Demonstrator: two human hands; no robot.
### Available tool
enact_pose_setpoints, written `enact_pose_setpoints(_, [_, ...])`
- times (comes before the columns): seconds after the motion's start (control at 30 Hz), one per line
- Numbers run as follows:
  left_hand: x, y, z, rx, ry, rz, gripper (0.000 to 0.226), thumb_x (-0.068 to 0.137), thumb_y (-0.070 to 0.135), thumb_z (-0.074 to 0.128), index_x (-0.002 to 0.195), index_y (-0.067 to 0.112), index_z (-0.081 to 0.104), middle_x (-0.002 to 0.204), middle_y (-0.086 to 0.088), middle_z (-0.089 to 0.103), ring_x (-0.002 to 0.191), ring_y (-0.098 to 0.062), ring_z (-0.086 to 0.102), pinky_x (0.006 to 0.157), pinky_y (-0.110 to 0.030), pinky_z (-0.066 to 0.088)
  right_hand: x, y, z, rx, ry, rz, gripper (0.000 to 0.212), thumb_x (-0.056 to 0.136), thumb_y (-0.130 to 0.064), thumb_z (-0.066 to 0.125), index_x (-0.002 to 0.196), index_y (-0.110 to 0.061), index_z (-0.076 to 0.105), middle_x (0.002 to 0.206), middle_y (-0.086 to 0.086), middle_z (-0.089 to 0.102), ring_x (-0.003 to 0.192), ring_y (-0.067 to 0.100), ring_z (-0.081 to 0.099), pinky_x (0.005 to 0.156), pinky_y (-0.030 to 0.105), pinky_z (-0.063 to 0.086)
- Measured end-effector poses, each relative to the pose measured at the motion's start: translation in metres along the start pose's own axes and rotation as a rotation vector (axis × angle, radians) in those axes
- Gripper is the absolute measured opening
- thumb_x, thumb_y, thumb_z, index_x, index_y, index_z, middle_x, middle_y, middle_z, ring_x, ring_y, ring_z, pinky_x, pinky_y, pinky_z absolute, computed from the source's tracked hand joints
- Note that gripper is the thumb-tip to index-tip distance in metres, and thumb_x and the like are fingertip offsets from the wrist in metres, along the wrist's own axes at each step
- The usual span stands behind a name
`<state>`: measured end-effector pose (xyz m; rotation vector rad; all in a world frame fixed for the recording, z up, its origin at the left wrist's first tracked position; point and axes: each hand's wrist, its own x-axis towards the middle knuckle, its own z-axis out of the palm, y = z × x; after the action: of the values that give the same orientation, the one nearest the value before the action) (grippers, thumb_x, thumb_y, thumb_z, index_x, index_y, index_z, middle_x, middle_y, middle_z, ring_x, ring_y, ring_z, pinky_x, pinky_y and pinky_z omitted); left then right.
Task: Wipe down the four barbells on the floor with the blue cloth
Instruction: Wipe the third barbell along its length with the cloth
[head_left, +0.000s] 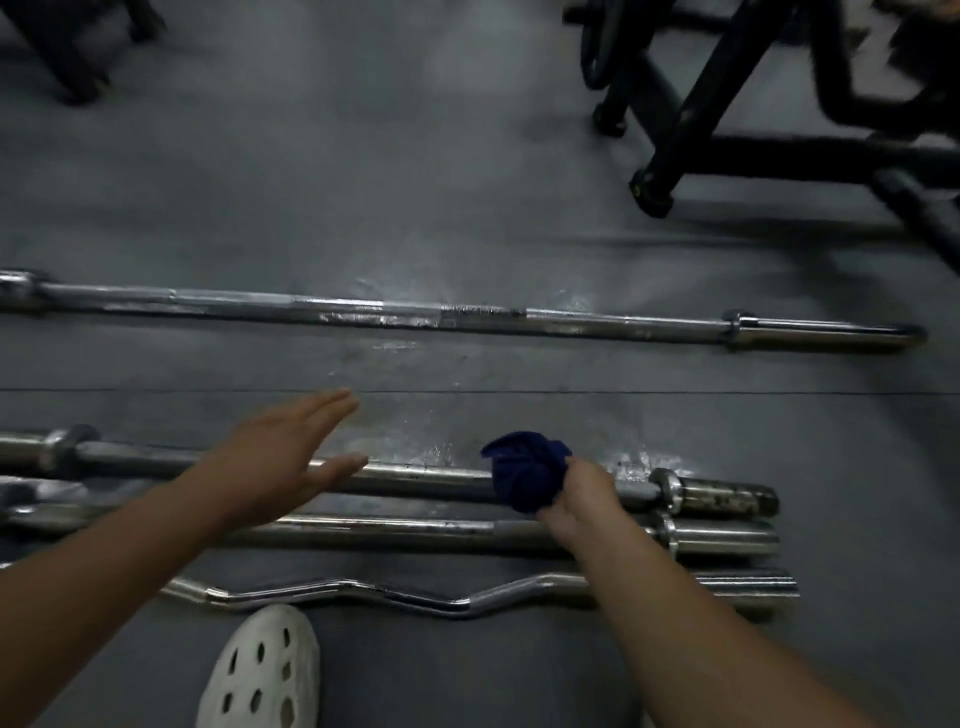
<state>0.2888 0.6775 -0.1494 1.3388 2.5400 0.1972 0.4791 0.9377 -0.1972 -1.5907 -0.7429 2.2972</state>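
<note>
1. Barbells (389, 527) lie in four rows on the floor (363, 182). The long bar (467, 314) is farthest and well apart, two straight ones sit side by side, and the curl bar (363, 592) is nearest.
2. The blue cloth (527, 475) is bunched in the curled fingers of the right hand (584, 501). It sits on the farther straight bar (426, 475), near that bar's right collar.
3. The left hand (280, 467) is flat-fingered and holds nothing, over the same bar. Whether it touches is unclear.
4. Best to wrap the cloth round the shaft, steady the bar against rolling, and wipe its full length.
5. The floor is grey matting with a seam and wet splashes (415, 449). A black frame (698, 119) stands far right, and a white shoe (260, 670) is nearest.
</note>
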Motion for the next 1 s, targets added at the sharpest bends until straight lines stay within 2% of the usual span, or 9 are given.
enact_pose_setpoints(0.1, [-0.014, 0.027, -0.030, 0.016, -0.003, -0.011, 0.107, 0.067, 0.096, 0.009, 0.153, 0.035, 0.027, 0.162, 0.012, 0.024, 0.142, -0.019, 0.036, 0.114, -0.035, 0.029, -0.029, -0.024, -0.020, 0.167, -0.002, 0.077, 0.031, 0.100, -0.011, 0.033, 0.106, -0.010, 0.063, 0.092, 0.013, 0.066, 0.072, 0.028, 0.065, 0.051, 0.033, 0.057])
enact_pose_setpoints(0.27, [-0.008, 0.058, -0.045, -0.067, 0.052, -0.021, 0.114, 0.062, 0.100, 0.011, 0.146, 0.029, 0.043, 0.154, 0.004, 0.041, 0.137, -0.019, 0.044, 0.110, -0.034, 0.035, -0.067, -0.062, -0.038, 0.197, -0.024, 0.044, 0.027, 0.094, -0.040, 0.058, 0.103, -0.016, 0.065, 0.097, 0.008, 0.067, 0.081, 0.024, 0.062, 0.071, 0.031, 0.054])
enact_pose_setpoints(0.33, [-0.003, 0.062, -0.033, -0.172, 0.061, -0.009, 0.121, 0.059, 0.103, 0.007, 0.143, 0.026, 0.047, 0.151, 0.002, 0.046, 0.136, -0.020, 0.045, 0.110, -0.034, 0.034, -0.070, -0.074, -0.038, 0.159, -0.024, 0.011, 0.034, 0.091, -0.048, 0.062, 0.101, -0.015, 0.064, 0.097, 0.008, 0.068, 0.081, 0.024, 0.064, 0.061, 0.031, 0.057])
enact_pose_setpoints(0.47, [0.005, 0.066, -0.002, -0.217, -0.029, 0.027, 0.112, 0.062, 0.101, 0.022, 0.146, 0.029, 0.042, 0.155, 0.004, 0.040, 0.139, -0.017, 0.040, 0.114, -0.034, 0.031, -0.049, -0.073, -0.038, 0.046, 0.002, -0.036, 0.037, 0.088, -0.037, 0.068, 0.117, -0.013, 0.062, 0.092, 0.007, 0.066, 0.072, 0.022, 0.066, 0.044, 0.027, 0.053])
enact_pose_setpoints(0.57, [0.026, 0.067, 0.019, -0.098, -0.108, 0.098, 0.089, 0.079, 0.082, 0.032, 0.149, 0.028, 0.039, 0.157, 0.006, 0.037, 0.140, -0.017, 0.039, 0.113, -0.029, 0.029, -0.018, -0.058, -0.051, -0.132, 0.139, -0.220, 0.044, 0.084, -0.027, 0.074, 0.122, -0.019, 0.054, 0.114, 0.012, 0.060, 0.097, 0.031, 0.063, 0.065, 0.043, 0.060])
enact_pose_setpoints(0.63, [0.042, 0.067, 0.042, -0.062, -0.132, 0.159, 0.091, 0.076, 0.079, 0.026, 0.149, 0.025, 0.041, 0.156, 0.004, 0.039, 0.139, -0.018, 0.042, 0.111, -0.026, 0.030, -0.002, -0.049, -0.062, -0.334, 0.239, -0.366, 0.036, 0.085, -0.025, 0.073, 0.113, -0.023, 0.051, 0.118, 0.011, 0.057, 0.101, 0.029, 0.060, 0.082, 0.047, 0.057])
enact_pose_setpoints(0.83, [0.084, 0.070, 0.157, -0.015, -0.272, 0.202, 0.105, 0.081, 0.087, 0.002, 0.159, 0.018, 0.012, 0.165, -0.002, 0.005, 0.152, -0.019, 0.006, 0.123, -0.039, 0.008, 0.064, -0.040, -0.088, -0.861, 0.321, -0.633, 0.023, 0.092, -0.023, 0.065, 0.111, -0.024, 0.052, 0.111, -0.001, 0.056, 0.100, 0.017, 0.057, 0.070, 0.021, 0.044])
enact_pose_setpoints(0.93, [0.087, 0.069, 0.184, 0.046, -0.222, 0.202, 0.098, 0.089, 0.083, 0.016, 0.157, 0.013, 0.023, 0.164, -0.005, 0.017, 0.151, -0.020, 0.016, 0.119, -0.045, 0.015, 0.101, -0.014, -0.099, -1.257, 0.413, -0.821, 0.030, 0.095, -0.023, 0.055, 0.124, -0.018, 0.051, 0.125, 0.004, 0.050, 0.115, 0.021, 0.048, 0.095, 0.033, 0.045])
enact_pose_setpoints(1.0, [0.087, 0.068, 0.188, 0.046, -0.195, 0.210, 0.093, 0.091, 0.079, 0.026, 0.156, 0.012, 0.026, 0.164, -0.006, 0.020, 0.151, -0.021, 0.018, 0.117, -0.047, 0.018, 0.120, 0.009, -0.101, -1.428, 0.473, -0.808, 0.038, 0.097, -0.027, 0.050, 0.134, -0.016, 0.047, 0.139, 0.007, 0.045, 0.133, 0.027, 0.038, 0.113, 0.043, 0.034])
